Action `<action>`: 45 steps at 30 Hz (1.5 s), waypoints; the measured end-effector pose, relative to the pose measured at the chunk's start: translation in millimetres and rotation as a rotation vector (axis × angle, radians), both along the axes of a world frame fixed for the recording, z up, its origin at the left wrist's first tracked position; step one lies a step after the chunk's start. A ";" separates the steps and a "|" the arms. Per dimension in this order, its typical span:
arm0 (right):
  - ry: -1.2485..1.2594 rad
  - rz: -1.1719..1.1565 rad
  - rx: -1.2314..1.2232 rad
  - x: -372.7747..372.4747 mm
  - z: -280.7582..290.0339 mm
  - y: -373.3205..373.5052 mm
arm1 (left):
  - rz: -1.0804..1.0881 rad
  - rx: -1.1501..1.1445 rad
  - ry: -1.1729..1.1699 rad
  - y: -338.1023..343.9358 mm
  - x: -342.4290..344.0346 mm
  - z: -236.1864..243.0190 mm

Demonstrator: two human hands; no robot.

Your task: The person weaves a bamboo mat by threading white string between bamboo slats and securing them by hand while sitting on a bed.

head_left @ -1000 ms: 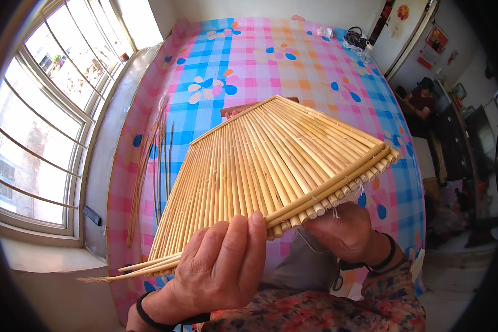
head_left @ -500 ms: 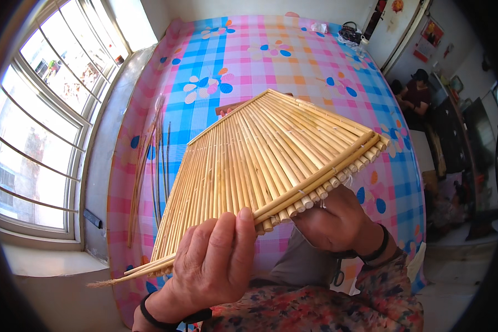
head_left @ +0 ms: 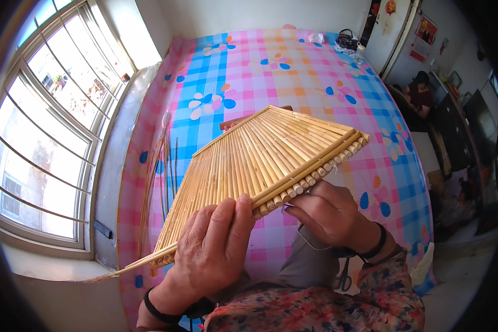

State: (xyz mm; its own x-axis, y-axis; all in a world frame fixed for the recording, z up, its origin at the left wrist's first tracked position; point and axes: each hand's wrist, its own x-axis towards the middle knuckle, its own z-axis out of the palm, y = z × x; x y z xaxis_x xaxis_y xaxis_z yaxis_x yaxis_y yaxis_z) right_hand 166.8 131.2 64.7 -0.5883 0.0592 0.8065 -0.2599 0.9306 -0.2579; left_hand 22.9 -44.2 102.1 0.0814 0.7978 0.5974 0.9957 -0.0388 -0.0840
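A panel of pale straw-coloured stalks (head_left: 240,166), laid side by side and bound with thread, is held tilted before me. My left hand (head_left: 213,243) is closed on its near edge, thumb and fingers lying over the stalks near the front corner. Against the underside of the right-hand edge, by the row of cut stalk ends (head_left: 299,188), my right hand (head_left: 329,213) is closed, its fingers bent in a pinch. A thin thread-like line (head_left: 311,239) hangs below it. What its fingertips grip is too small to make out. Long thin stalks stick out past my left hand.
A checked, flowered sheet (head_left: 260,77) covers the surface around me. Loose stalks (head_left: 159,171) lie at left, beside the sill with a dark remote (head_left: 102,229). Scissors (head_left: 343,280) rest by my leg. A black bag (head_left: 346,40) is at the far right; another person (head_left: 419,95) sits beyond.
The panel's right corner has come lower and slightly left. My right hand has shifted up and left, its bent fingers now showing more below the cut ends. My left hand keeps its grip.
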 end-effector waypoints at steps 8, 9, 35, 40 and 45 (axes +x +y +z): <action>-0.068 0.126 0.068 -4.0 1.0 9.7 | 0.023 0.025 -0.061 5.0 0.0 -3.0; -0.062 0.125 0.070 -3.6 1.3 10.8 | 0.022 0.026 -0.056 5.3 0.6 -2.7; -0.053 0.133 -0.070 -2.1 -5.4 9.2 | 0.075 0.018 -0.068 9.5 -3.8 2.3; -0.119 0.179 -0.171 1.4 -3.2 5.0 | 0.078 0.014 -0.068 7.9 -2.5 3.8; -0.161 0.181 -0.238 6.6 -3.0 5.1 | 0.066 0.010 -0.079 11.4 -1.6 2.4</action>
State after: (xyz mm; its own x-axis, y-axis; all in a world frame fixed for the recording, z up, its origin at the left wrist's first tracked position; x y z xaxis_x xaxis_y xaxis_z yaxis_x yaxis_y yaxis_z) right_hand 173.3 136.3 61.6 -0.7252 0.1177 0.6784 -0.3537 0.7816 -0.5138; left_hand 21.3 -32.8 104.5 -0.0194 0.7941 0.6075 0.9996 0.0280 -0.0048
